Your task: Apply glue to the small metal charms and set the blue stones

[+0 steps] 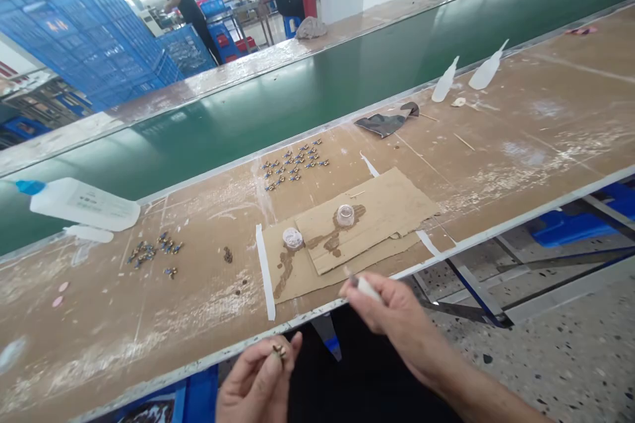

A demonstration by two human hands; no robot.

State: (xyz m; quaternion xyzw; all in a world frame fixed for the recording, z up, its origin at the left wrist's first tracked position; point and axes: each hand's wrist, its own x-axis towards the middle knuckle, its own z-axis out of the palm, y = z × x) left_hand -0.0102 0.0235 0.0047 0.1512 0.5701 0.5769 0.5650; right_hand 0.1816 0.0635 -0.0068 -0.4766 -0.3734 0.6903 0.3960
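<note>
My left hand (260, 380) is below the table's front edge, its thumb and fingers pinching a small brass-coloured metal part (278, 351). To the right, my right hand (397, 310) is closed around a small white tube-like tool (368, 289) with a dark collar and a pale tip. Most of that tool is hidden by the fingers. Beyond the hands, a cardboard sheet (372, 231) lies on the table with wet brown stains. On it stands a small clear cup (345, 215), and left of this is a round whitish lid or dish (292, 238).
Rows of small metal-and-blue parts (297, 160) lie behind the cardboard; a looser pile (143, 252) is at left. A large white bottle (84, 203) lies tilted there. Two nozzle bottles (445, 80) and a camouflage cloth (384, 123) are at right. A green conveyor belt (347, 69) runs behind.
</note>
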